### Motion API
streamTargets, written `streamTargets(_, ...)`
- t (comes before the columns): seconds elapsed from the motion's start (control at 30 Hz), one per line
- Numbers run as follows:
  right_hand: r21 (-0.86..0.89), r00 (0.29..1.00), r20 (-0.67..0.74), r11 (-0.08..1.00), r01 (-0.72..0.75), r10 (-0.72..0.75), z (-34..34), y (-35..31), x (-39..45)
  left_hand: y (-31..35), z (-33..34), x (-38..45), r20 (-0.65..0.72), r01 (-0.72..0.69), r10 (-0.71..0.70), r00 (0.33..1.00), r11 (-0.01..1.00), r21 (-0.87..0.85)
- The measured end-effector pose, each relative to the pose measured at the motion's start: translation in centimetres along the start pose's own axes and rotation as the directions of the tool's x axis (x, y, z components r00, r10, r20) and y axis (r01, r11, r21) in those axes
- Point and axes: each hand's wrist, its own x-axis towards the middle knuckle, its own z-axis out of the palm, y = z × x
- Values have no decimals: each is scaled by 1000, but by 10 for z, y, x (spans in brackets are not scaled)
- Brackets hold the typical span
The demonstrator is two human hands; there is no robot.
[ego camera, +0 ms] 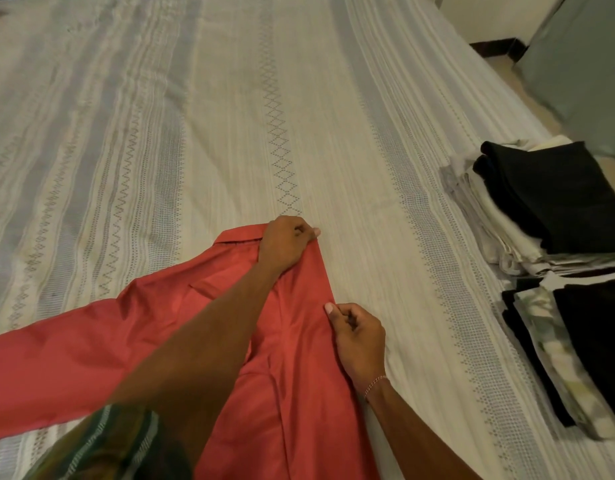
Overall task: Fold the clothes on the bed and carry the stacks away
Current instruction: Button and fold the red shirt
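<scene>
Pinching red shirt [292,375] edge, both hands.

A home bedroom: a bed [230,98] under a striped woven bedsheet, folded clothes stacks [555,216] at its right edge.

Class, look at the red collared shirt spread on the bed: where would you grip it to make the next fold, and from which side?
Probably grip the red collared shirt by its outstretched sleeve, from the left. It lies flat and unfolded, while the left hand and right hand already pinch the straight right edge.
</scene>
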Motion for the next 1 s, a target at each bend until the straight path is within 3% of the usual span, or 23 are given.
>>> streamTargets(0.07,-5,1000,-7,1000,-7,7,0,0,0,2,0,1,-56,-12,13,998,1000,24)
streamTargets(0.17,12,999,-13,999,-29,29,1,-1,-2,10,-3,-3,-87,-75,96,992,972,222)
streamTargets(0.23,82,991,-50,990,-117,121,1,-4,0,15,-4,-12,-134,-182,247,960,909,374)
streamTargets(0.3,157,974,-102,970,-185,202,1,-10,1,15,0,-31,-147,-323,453,879,794,516)
streamTargets(0.37,80,974,-185,990,-117,130,6,-15,-6,9,7,-55,-50,-458,590,806,675,578)
streamTargets(0.4,-50,975,-222,999,-8,-4,9,-18,-14,3,11,-65,19,-518,628,778,624,585)
streamTargets(0.47,-396,928,-172,886,241,-329,23,-18,-36,-14,14,-76,170,-569,601,781,572,591)
streamTargets(0.53,-604,882,23,697,388,-471,38,-2,-55,-27,14,-75,307,-553,474,825,570,608)
streamTargets(0.6,-733,885,187,540,414,-425,45,16,-66,-33,14,-69,372,-528,376,849,571,628)
streamTargets(0.67,-792,903,256,461,400,-344,41,23,-67,-33,15,-64,386,-524,355,852,565,637)
streamTargets(1.0,-806,882,414,358,471,-227,7,29,-96,-25,12,-53,351,-449,283,893,496,743)
